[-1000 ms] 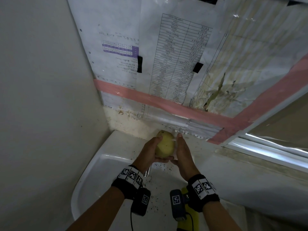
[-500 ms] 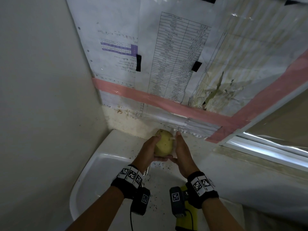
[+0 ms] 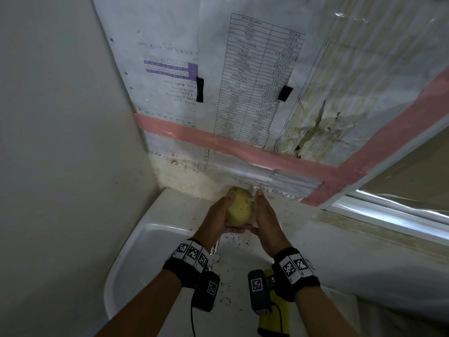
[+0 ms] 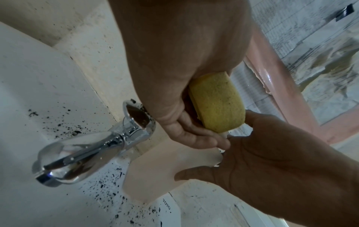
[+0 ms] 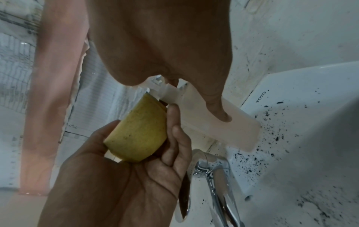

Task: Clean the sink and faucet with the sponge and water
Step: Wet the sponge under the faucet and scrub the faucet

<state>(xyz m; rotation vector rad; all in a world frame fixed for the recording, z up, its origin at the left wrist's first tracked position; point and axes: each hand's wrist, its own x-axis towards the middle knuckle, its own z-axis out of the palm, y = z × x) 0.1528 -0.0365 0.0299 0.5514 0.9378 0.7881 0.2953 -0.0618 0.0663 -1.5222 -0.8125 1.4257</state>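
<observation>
My left hand (image 3: pixel 216 216) grips a rounded yellow sponge (image 3: pixel 239 207) above the back rim of the white sink (image 3: pixel 150 239). The sponge (image 4: pixel 217 104) carries a few dark specks. My right hand (image 3: pixel 266 217) holds a pale translucent bottle (image 5: pixel 213 127), thumb on its side, and its white nozzle (image 5: pixel 161 92) touches the sponge (image 5: pixel 139 135). Just below both hands the chrome faucet (image 4: pixel 87 153) juts out over the basin. Black specks of dirt (image 5: pixel 272 138) dot the sink (image 5: pixel 301 107) around the faucet (image 5: pixel 213 184); no water shows at the spout.
A plain wall closes in on the left of the sink. Behind it hang papers under plastic, fixed with pink tape (image 3: pixel 243 147). To the right runs a window ledge (image 3: pixel 388 215). A yellow object (image 3: pixel 275 314) lies low under my right wrist.
</observation>
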